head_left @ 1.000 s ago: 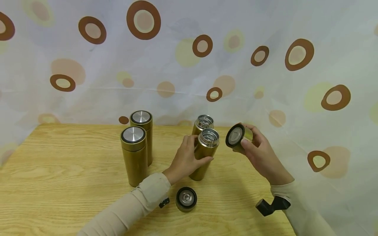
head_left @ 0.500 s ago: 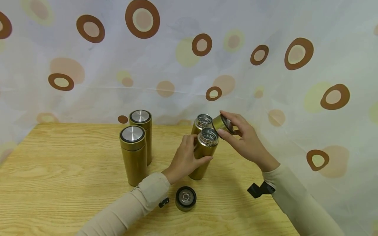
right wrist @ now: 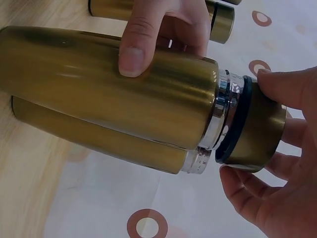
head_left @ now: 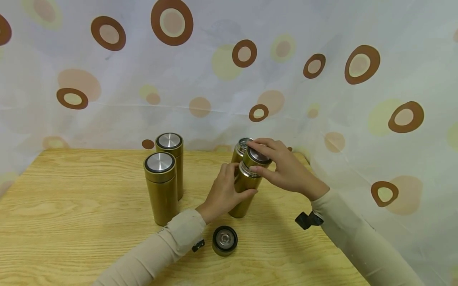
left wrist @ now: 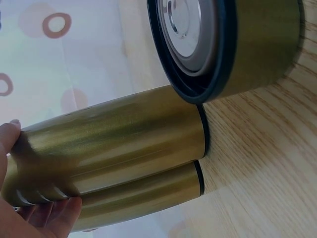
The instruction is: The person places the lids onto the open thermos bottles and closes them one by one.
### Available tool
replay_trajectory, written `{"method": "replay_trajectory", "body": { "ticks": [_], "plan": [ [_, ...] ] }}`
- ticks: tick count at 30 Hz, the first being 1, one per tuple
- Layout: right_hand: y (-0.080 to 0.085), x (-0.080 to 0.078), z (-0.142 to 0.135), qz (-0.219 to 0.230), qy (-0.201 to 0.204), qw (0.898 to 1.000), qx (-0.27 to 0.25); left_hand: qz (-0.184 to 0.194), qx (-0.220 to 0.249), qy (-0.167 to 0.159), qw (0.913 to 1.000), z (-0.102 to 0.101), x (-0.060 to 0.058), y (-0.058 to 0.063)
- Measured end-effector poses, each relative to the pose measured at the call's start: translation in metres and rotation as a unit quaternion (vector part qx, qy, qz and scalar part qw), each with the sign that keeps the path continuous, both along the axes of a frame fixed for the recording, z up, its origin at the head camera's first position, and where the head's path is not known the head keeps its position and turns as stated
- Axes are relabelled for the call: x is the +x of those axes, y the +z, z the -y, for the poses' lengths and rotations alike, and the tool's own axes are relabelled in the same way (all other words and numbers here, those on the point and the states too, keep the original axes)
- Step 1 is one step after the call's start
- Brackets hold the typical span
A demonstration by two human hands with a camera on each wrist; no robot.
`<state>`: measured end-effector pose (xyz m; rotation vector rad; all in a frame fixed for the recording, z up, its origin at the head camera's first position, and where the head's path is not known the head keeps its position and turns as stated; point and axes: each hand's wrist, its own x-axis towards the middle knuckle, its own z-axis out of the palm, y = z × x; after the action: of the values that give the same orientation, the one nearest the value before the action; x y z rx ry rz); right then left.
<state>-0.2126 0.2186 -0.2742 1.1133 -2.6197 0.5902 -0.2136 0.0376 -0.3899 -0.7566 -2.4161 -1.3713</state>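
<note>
My left hand [head_left: 226,192] grips the upper body of a gold thermos flask [right wrist: 124,84] that stands upright on the table. With fingers and thumb my right hand [head_left: 284,169] holds a gold lid [right wrist: 260,131] at the flask's mouth, its dark rim tilted against the steel neck [right wrist: 218,116]. Just behind stands a second flask [head_left: 237,153], uncapped, its steel mouth showing. Another lid [head_left: 225,240] lies with its inner side up on the table, nearer to me; in the left wrist view this lid [left wrist: 267,49] looms large in front.
Two capped gold flasks [head_left: 160,190] with silver tops stand to the left, one behind the other. The wood-grain table [head_left: 89,206] ends at a patterned cloth backdrop [head_left: 200,71] at the back and right.
My right hand has moved left with the lid, turned it over and brought it down onto the flask's mouth. The left hand has kept its grip on the flask.
</note>
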Motion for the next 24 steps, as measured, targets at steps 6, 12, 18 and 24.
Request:
{"method": "replay_trajectory", "body": {
  "ticks": [6, 12, 18, 24],
  "plan": [
    [0.003, 0.0, 0.001, 0.024, -0.009, 0.999, 0.025, 0.012, -0.001, 0.001, 0.9999, 0.0, 0.001, 0.001],
    [0.004, 0.0, 0.0, 0.031, -0.006, 0.999, 0.03, 0.013, -0.001, 0.0, 0.9999, 0.0, 0.002, 0.001],
    [0.01, -0.002, 0.0, 0.023, 0.023, 0.998, 0.053, 0.007, 0.002, 0.0, 1.0, 0.001, 0.001, 0.001],
    [0.019, -0.006, 0.003, 0.039, 0.044, 0.993, 0.102, 0.007, 0.003, -0.001, 1.0, 0.001, 0.0, -0.001]
  ]
}}
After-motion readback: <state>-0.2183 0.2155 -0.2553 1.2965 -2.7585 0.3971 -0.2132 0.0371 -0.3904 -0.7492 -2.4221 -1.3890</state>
